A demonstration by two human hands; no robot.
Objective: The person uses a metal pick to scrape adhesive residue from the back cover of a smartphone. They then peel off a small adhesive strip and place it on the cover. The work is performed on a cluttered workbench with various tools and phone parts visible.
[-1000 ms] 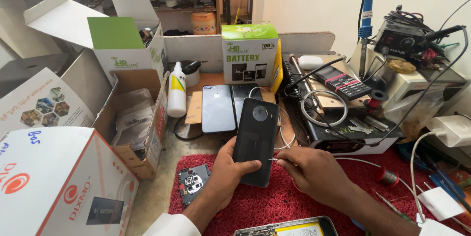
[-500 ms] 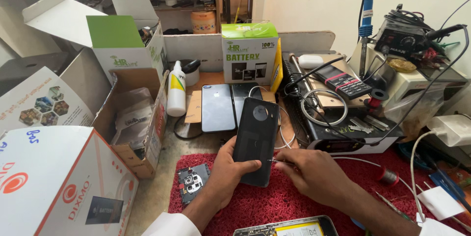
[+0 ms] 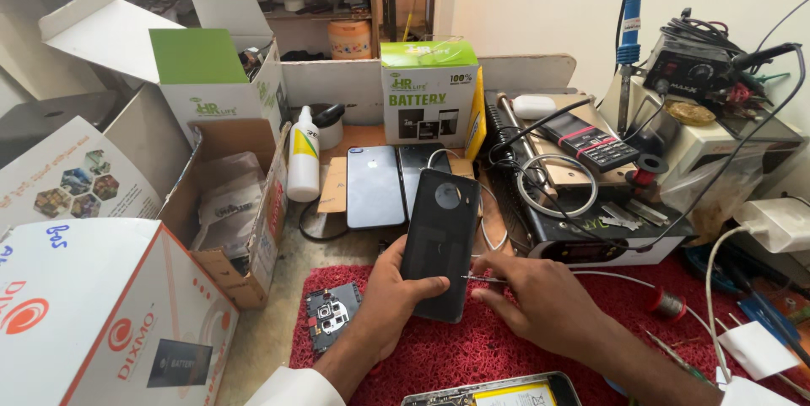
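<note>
Just below the centre of the frame the left hand (image 3: 390,292) is wrapped around the lower end of a black phone body (image 3: 440,241), thumb laid across its face and fingers closed behind it, so the phone stands tilted with its round camera opening toward the top. The right hand (image 3: 536,300), to the right of it, pinches a thin metal tool (image 3: 483,278) between closed fingertips, and the tool's tip meets the phone's right edge near the lower end. Both hands are over a red mat (image 3: 472,347) that fills the lower middle of the frame. On the mat to the left of the left wrist lies a small dark camera module part (image 3: 331,313). At the bottom edge, partly cut off, sits an opened phone with a yellow battery (image 3: 498,391). Behind the held phone, near the centre, two more phones lie side by side, a grey one (image 3: 375,186) and a black one (image 3: 420,171). A white bottle with a yellow label (image 3: 303,155) stands to their left, beside an open cardboard box (image 3: 240,203). A green and white battery carton (image 3: 429,89) stands in the upper middle, and a black heating plate unit (image 3: 591,220) strewn with cables lies to the right of centre.
</note>
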